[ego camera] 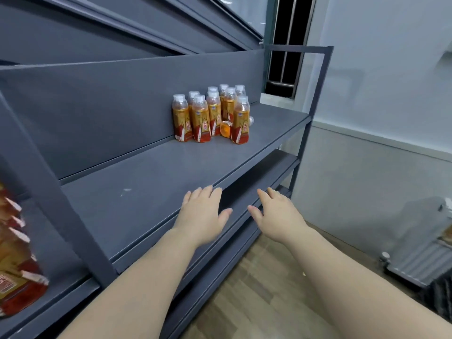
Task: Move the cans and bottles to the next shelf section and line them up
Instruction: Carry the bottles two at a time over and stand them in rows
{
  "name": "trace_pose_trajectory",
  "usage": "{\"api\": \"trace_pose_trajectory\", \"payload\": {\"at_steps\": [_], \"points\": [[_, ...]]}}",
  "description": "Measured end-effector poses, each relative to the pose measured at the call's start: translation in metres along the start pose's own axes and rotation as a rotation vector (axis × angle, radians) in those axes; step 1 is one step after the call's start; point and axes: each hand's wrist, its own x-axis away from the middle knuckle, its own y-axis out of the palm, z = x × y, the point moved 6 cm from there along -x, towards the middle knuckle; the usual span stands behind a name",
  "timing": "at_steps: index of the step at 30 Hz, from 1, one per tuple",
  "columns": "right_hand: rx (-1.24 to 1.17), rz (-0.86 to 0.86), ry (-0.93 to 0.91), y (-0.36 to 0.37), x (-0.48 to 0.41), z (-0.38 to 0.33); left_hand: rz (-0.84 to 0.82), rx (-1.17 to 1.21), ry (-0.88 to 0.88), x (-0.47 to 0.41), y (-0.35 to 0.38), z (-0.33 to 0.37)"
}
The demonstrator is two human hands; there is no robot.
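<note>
Our left grip [204, 215] and right grip [277, 215] hover spread and empty at the front edge of the grey metal shelf [137, 192]. Well beyond both grips, clear plastic bottles of amber drink with white caps [208, 116] stand clustered near the back panel, with a tipped bottle [225, 128] lying among them.

Pale wall [391, 69] over grey dado [367, 182] — barred dark window [289, 25], wood-plank floor [256, 289].

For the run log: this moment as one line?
left hand open, empty | right hand open, empty | bottles clustered far on shelf, at least one lying down
</note>
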Motion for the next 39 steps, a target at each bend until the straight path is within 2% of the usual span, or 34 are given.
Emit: {"api": "trace_pose_trajectory", "payload": {"at_steps": [11,16,25,39], "points": [[-0.017,0.014,-0.157,-0.040,-0.109,0.058,0.011,-0.070,-0.136,-0.094,-0.010,0.034],[-0.017,-0.038,-0.203,-0.035,-0.145,0.061,-0.006,-0.063,-0.209,-0.117,-0.005,0.025],[-0.012,-0.046,-0.325,-0.030,-0.224,0.020,0.007,-0.039,-0.323,-0.178,-0.003,-0.029],[0.006,-0.099,-0.363,-0.015,-0.351,-0.053,0.017,0.014,-0.428,-0.263,0.000,-0.133]]}}
